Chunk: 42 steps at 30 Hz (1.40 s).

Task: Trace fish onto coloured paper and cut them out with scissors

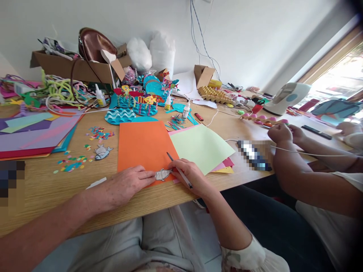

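Fish cutout on orange paper

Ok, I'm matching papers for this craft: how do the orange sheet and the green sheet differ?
The orange sheet is vivid, while the green sheet is pale. In this view, the green sheet is turned at a sharper slant than the orange sheet. A fish cutout lies on the orange sheet; none shows on the green sheet. Both lie flat.
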{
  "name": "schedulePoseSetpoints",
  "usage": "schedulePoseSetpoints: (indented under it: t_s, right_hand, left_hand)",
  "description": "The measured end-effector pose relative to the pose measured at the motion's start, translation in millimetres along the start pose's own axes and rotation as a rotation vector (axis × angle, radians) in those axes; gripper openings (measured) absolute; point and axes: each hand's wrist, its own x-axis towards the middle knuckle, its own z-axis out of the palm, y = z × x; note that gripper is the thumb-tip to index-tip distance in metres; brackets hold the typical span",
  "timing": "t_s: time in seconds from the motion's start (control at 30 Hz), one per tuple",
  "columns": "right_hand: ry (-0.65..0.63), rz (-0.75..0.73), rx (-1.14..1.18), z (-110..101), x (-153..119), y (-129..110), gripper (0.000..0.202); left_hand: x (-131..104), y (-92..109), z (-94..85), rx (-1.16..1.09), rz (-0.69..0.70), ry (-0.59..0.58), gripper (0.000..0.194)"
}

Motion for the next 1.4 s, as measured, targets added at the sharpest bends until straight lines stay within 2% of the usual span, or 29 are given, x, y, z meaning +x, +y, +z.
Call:
schedulePoseSetpoints:
  t_s: [0.13,0.3,0.4,0.5,0.67,0.73,0.83,0.9,1.1,1.27,1.4]
  right_hand:
    - [0.018,-0.013,-0.004,2,-1,2,0.025]
    - [-0.006,-0.015,-0.02,1,0,-2,0.016]
    - [0.056,-0.022,0.004,-3,1,-12,0.012]
    - [0.119,0.033,0.187,-5,3,-25,0.016]
    - [0.142,0.275,0.52,-2,10,-32,0.016]
    - [0.122,0.306,0.642,-1,12,-28,0.014]
    - [0.018,0.337,0.757,-3,13,-23,0.01]
    - [-0.046,0.366,0.772,-5,13,-21,0.003]
    - [-0.148,0.383,0.715,-5,18,-24,0.006]
    - [-0.214,0.31,0.618,-4,23,-25,0.003]
    - [-0.205,0.229,0.49,-4,27,-27,0.007]
  left_hand:
    - [-1,-2,4.7,-0.019,0.006,0.025,0.044]
    - [-1,-3,3.9,-0.041,0.012,0.022,0.041]
    - [1,-2,0.1,-0.054,-0.007,0.002,0.04]
    - [3,-2,-2.2,-0.068,-0.026,-0.016,0.041]
    - [5,-6,-4.0,-0.165,-0.008,-0.003,0.042]
    - [7,-10,-4.6,-0.222,0.008,0.007,0.042]
    - [12,-16,-4.5,-0.276,0.032,0.002,0.039]
    - [16,-19,-4.0,-0.296,0.051,-0.003,0.037]
    - [23,-21,-7.3,-0.328,0.023,-0.043,0.036]
    - [28,-19,-10.3,-0.339,0.01,-0.071,0.036]
    - [30,-20,-10.0,-0.346,0.014,-0.075,0.037]
